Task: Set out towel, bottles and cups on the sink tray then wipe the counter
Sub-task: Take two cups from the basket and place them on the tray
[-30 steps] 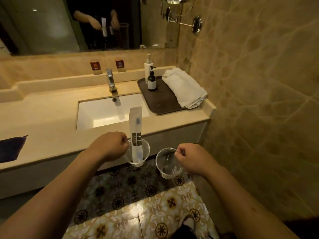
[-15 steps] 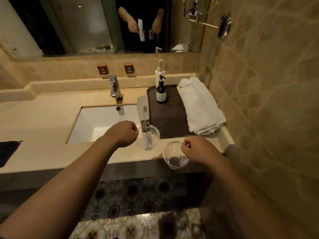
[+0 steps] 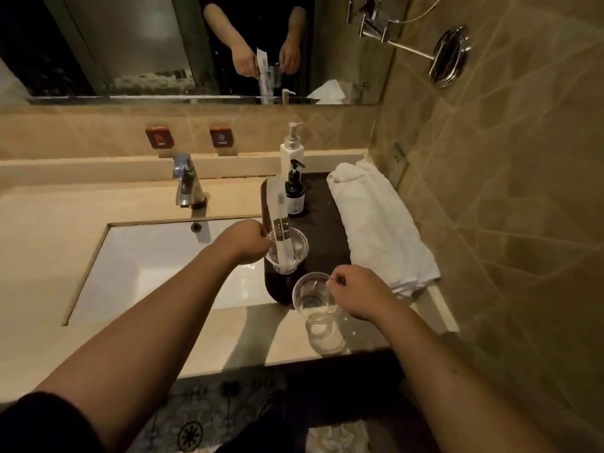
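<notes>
A dark tray [image 3: 327, 220] lies on the counter right of the sink. On it stand a white pump bottle [image 3: 292, 152] and a small dark pump bottle [image 3: 295, 194], with a folded white towel [image 3: 379, 223] along its right side. My left hand [image 3: 243, 240] grips a clear plastic cup [image 3: 291, 253] by its rim over the tray's front part; a wrapped toothbrush packet [image 3: 277, 220] stands in it. My right hand [image 3: 356, 294] pinches the rim of a second, empty clear cup [image 3: 312, 297] just above the counter at the tray's front edge.
The white sink basin [image 3: 147, 263] and chrome tap [image 3: 186, 184] sit left of the tray. The beige counter [image 3: 49, 230] runs left. A tiled wall stands close on the right with a swivel mirror mount [image 3: 449, 55]. A mirror spans the back wall.
Both hands moved forward from in front of the counter to over it, carrying the cups. The left cup now hangs over the tray, the right cup over the counter's front.
</notes>
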A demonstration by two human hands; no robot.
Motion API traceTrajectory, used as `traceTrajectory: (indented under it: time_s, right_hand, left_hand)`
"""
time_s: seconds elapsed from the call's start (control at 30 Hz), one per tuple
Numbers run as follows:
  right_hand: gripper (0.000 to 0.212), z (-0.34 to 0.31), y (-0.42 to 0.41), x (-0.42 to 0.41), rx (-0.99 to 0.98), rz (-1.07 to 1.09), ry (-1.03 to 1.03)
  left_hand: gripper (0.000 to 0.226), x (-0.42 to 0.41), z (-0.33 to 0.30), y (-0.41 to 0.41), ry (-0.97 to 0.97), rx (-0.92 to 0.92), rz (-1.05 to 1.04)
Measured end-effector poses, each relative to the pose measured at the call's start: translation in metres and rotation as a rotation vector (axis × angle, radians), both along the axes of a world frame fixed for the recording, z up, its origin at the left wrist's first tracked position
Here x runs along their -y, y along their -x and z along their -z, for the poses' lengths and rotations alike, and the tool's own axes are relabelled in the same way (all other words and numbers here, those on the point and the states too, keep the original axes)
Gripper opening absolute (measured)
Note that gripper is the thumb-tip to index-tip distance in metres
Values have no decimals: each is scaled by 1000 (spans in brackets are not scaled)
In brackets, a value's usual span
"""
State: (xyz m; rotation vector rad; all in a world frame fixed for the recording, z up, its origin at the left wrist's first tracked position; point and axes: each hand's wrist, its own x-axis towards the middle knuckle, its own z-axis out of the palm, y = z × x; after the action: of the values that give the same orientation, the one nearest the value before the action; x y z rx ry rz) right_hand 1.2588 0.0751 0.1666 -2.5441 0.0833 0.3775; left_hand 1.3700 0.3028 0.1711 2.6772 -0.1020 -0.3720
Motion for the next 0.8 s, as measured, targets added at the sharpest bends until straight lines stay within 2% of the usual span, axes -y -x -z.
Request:
traceTrajectory:
  time_s: [0.33, 0.8]
  right_hand:
    - [20, 35, -91, -25, -83, 102, 38]
    - [29, 70, -132, -18, -102, 87, 91]
  left_hand:
    - [29, 8, 49, -107, 32, -46, 108]
    - [27, 26, 73, -133, 89, -106, 29]
